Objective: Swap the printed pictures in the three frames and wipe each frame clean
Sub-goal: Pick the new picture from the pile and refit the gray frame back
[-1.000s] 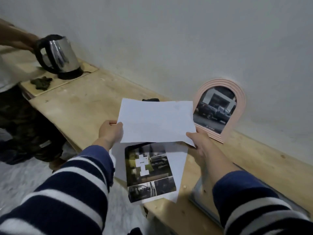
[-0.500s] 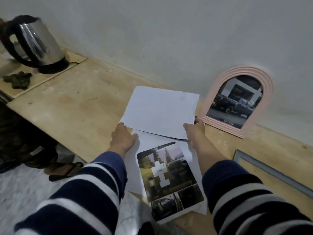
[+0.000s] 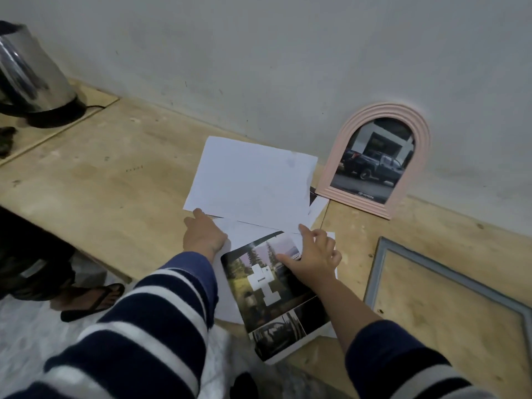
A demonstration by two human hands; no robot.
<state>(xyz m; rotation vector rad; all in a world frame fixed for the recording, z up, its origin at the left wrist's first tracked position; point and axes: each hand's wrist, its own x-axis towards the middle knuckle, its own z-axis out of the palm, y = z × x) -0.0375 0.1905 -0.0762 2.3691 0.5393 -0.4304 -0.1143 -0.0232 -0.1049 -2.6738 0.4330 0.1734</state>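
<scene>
Both hands, left hand (image 3: 205, 234) and right hand (image 3: 315, 256), lie fingers-relaxed on loose sheets (image 3: 253, 180) between kettle (image 3: 26, 73) and pink arched frame (image 3: 377, 159)

Both arms reached forward and down from the bottom edge of the view, each in a navy sleeve with white stripes pushed back above the wrist. The left hand (image 3: 205, 237) lay palm down, knuckles up, its fingers extended ahead with 1 fingertip at the near edge of a sheet of paper (image 3: 250, 180). The right hand (image 3: 312, 256) sat slightly nearer and to the right, palm down too, index finger stretched forward, thumb spread to the left and the other fingers loosely bent. The 2 hands were near each other, not touching.
</scene>
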